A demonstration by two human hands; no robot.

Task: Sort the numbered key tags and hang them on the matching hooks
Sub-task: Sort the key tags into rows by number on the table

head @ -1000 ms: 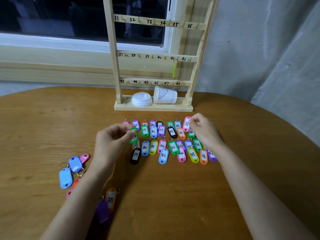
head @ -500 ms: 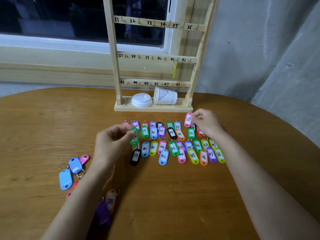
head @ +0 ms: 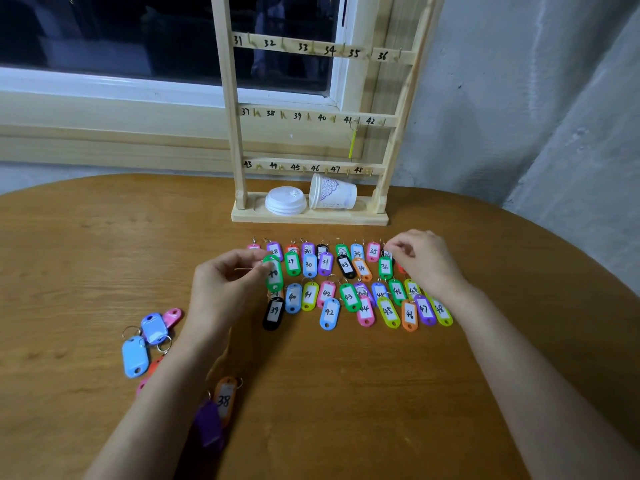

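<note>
Left hand (head: 225, 289): raised over the middle of the desk (head: 86, 237); its thumb and forefinger pinch the top of the green tag marked 40 (head: 273, 275).
Green tag marked 40: held lengthwise at the left end of the rows of tags (head: 346, 282).
Right hand (head: 427, 261): at the right end of the back row, fingers (head: 393, 245) curled with the tips drawn together just beside the pink tag marked 35 (head: 373, 251); I cannot tell whether they pinch anything.
Rows of tags: coloured, numbered, lying face up mid-desk, in front of the rack.
Rack (head: 311, 219): wooden, standing at the far edge, with rails numbered 31 to 48.
Yellow tag (head: 352, 144): hanging on hook 41.
Paper cup (head: 334, 195): on its side on the rack's base, beside a stack of white lids (head: 285, 201).
Loose tags: two blue tags (head: 143, 344) and a pink one towards the left edge; the orange tag marked 38 (head: 225, 400) and a purple tag (head: 207, 424) beside the left forearm.
</note>
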